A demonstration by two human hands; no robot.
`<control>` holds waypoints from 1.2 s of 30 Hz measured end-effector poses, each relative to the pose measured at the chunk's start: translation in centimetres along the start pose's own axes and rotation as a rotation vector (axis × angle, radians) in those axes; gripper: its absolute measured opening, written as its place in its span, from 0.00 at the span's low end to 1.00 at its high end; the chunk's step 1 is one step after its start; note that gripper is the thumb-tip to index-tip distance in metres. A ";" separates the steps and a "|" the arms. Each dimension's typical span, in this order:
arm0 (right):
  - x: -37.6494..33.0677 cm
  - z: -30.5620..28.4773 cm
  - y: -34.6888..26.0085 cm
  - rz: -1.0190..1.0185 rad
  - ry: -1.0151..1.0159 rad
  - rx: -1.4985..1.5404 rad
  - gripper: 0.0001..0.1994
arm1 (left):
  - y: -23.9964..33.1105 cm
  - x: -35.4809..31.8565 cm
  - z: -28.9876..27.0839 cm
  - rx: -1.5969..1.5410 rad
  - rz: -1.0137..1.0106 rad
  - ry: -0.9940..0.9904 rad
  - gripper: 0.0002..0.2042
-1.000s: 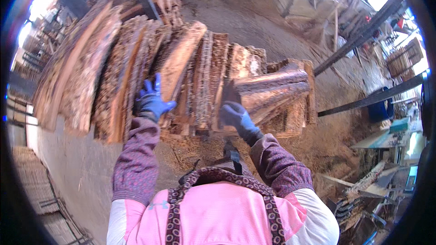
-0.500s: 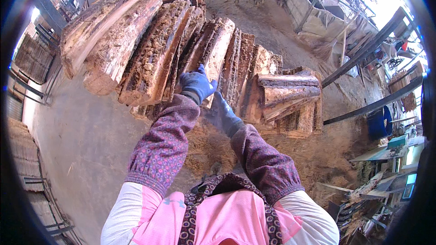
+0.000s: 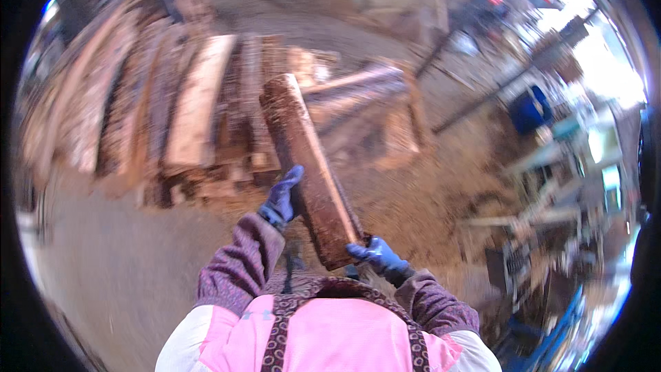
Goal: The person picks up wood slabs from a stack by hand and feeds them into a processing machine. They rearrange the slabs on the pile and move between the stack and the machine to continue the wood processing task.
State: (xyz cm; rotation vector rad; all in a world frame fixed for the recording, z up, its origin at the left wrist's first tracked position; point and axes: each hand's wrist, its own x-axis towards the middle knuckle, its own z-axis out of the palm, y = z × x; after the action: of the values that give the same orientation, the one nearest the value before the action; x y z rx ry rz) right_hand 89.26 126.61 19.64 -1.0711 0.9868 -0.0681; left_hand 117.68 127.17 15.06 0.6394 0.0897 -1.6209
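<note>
I hold a long bark-covered wood slab (image 3: pixel 306 158) up in front of me, tilted with its far end up and to the left. My left hand (image 3: pixel 281 200), in a blue glove, grips the slab's left edge about midway along. My right hand (image 3: pixel 377 256), also in a blue glove, supports the slab's near lower end. Behind it lies a pile of rough wood slabs (image 3: pixel 172 110) stacked side by side on the ground. The picture is blurred by motion.
Sawdust and bark litter the ground (image 3: pixel 427 200) around the pile. A blue barrel (image 3: pixel 529 109) stands at the right, near metal frames and machinery (image 3: pixel 551 234). Bare concrete floor (image 3: pixel 103 269) lies to my left.
Both hands were reaching into the pile; now they have pulled one slab free and lifted it toward me. The view has swung and blurred.
</note>
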 end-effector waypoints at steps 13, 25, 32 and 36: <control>-24.1 -13.9 20.5 -0.396 1.115 0.708 0.31 | -41.2 -2.1 24.0 1.036 -0.441 -0.677 0.21; -33.4 -47.1 29.9 -0.854 1.288 0.771 0.24 | -38.2 -1.6 14.5 1.608 -0.204 -0.339 0.25; -31.2 -60.8 13.7 -0.281 1.649 -0.408 0.33 | -28.6 -7.7 6.6 1.327 -0.128 0.221 0.15; -13.0 -46.4 18.9 -0.633 1.047 -0.234 0.24 | -25.7 -12.0 4.9 1.185 -0.342 0.383 0.13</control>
State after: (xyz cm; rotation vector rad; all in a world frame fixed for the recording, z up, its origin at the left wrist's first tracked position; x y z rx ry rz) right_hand 41.45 110.24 8.35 -1.5688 1.5499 -1.1471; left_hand 92.07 140.19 16.75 1.9173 -0.5540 -1.7595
